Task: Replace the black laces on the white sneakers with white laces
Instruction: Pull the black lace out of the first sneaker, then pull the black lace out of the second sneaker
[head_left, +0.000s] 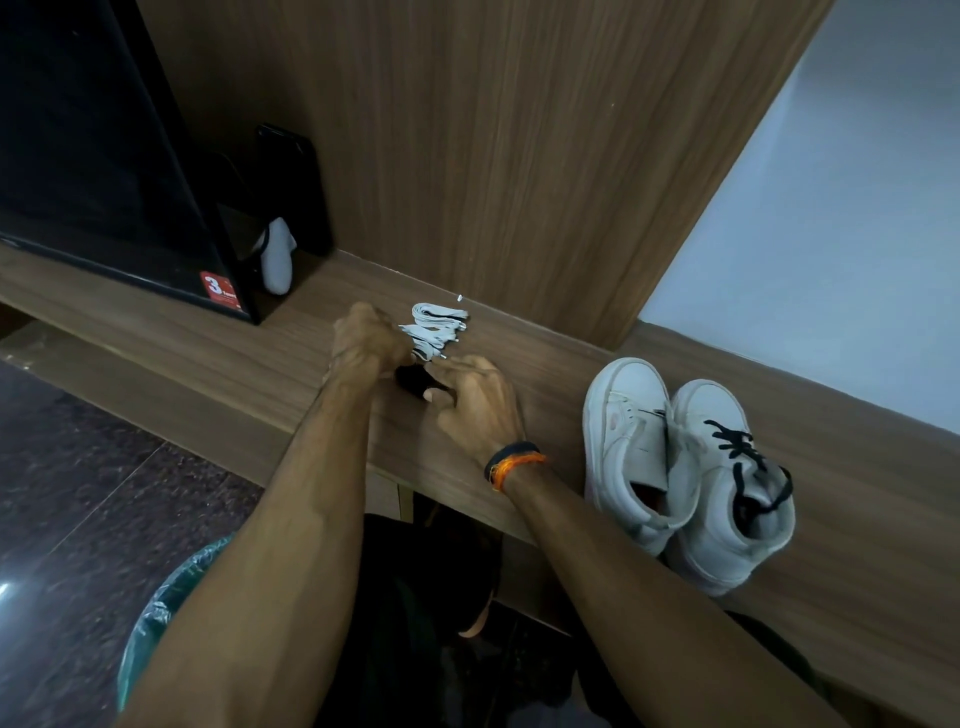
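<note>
Both hands, left hand (370, 338) and right hand (475, 402), are closed on a bundled black lace (413, 379) on the table (234, 358). White laces (436, 327) lie just behind; sneakers (685, 467) at right point their toes far.

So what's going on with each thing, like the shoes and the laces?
Left sneaker: unlaced.
Right sneaker: black lace in, untied.
White laces: bundled on shelf.
Black lace: bunched between the hands.
Left hand: closed.
Right hand: pinching black lace.
</note>
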